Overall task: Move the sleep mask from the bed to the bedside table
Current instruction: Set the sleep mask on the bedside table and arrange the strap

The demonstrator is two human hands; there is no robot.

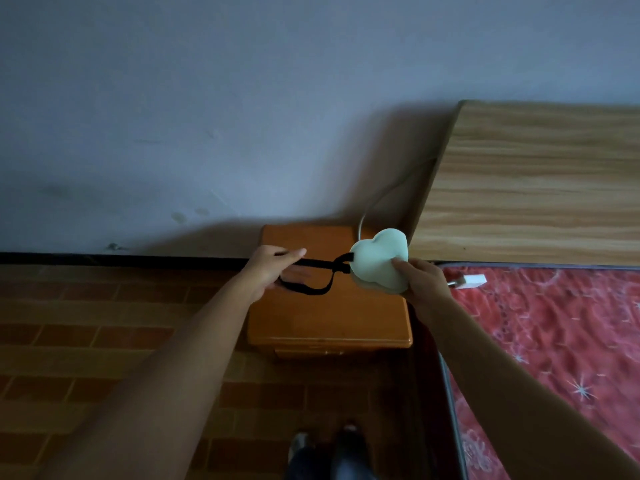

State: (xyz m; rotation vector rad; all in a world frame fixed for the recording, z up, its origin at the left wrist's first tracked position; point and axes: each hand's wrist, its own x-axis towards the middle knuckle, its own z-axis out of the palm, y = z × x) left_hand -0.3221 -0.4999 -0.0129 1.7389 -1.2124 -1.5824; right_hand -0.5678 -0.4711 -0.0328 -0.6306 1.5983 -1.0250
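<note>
The sleep mask (pixel 377 259) is pale green and padded, with a black strap (pixel 311 275) that loops out to its left. My right hand (pixel 420 284) grips the padded part from below and the right. My left hand (pixel 273 270) holds the far end of the strap, which is stretched between both hands. The mask hangs in the air above the back right part of the orange wooden bedside table (pixel 329 317). The bed with its red patterned cover (pixel 554 334) lies to the right.
A wooden headboard (pixel 533 181) stands against the grey wall behind the bed. A white charger plug (pixel 467 280) lies on the bed near the headboard, and a white cable (pixel 377 202) runs up behind the table. Brick floor and my feet (pixel 325 448) are below.
</note>
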